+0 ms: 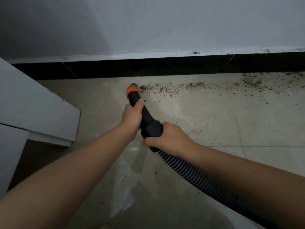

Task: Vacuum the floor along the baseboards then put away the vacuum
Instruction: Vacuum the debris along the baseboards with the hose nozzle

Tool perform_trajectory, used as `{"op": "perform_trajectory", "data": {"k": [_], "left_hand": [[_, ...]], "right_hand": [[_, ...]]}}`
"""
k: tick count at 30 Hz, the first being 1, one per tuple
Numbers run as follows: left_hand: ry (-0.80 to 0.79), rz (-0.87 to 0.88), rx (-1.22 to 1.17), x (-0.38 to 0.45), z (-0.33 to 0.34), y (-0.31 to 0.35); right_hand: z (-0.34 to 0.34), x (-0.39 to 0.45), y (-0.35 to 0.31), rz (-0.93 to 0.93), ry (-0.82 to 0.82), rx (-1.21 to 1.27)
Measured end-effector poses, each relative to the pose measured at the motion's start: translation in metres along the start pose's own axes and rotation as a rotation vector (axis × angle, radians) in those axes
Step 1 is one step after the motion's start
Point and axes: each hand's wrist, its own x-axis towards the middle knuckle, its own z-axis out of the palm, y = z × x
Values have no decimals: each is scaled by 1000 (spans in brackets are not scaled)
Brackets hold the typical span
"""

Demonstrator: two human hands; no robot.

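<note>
The black plastic vacuum wand with an orange collar [143, 111] points at the pale tiled floor [206, 123], its tip near the black baseboard [148, 66]. The left hand [132, 117] grips the wand's neck, fingers curled round it; the right hand [168, 137] wraps the handle where the ribbed black hose [198, 176] begins. Brown crumbly dirt [181, 87] (possibly soil) trails rightward along the floor's far edge.

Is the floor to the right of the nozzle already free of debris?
No: brown crumbs lie along the black baseboard right of the orange-tipped nozzle.
</note>
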Motion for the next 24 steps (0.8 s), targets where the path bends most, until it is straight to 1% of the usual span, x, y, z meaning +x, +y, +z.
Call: {"op": "perform_trajectory", "data": {"k": [4,8,16,24], "left_hand": [[-31,-49,-49,-27,8,-14],[-7,-47,-48,-43,9,-25],[-1,-43,-73,-51,9,-30],[-15,-57,-98,-70,13,-40]], "right_hand": [[-3,-28,13,28,-18,-32],[-1,-43,20,36,-47,-12],[-1,-50,21,24,-43,-70],[-1,-64,29,42,-83,-112]]}}
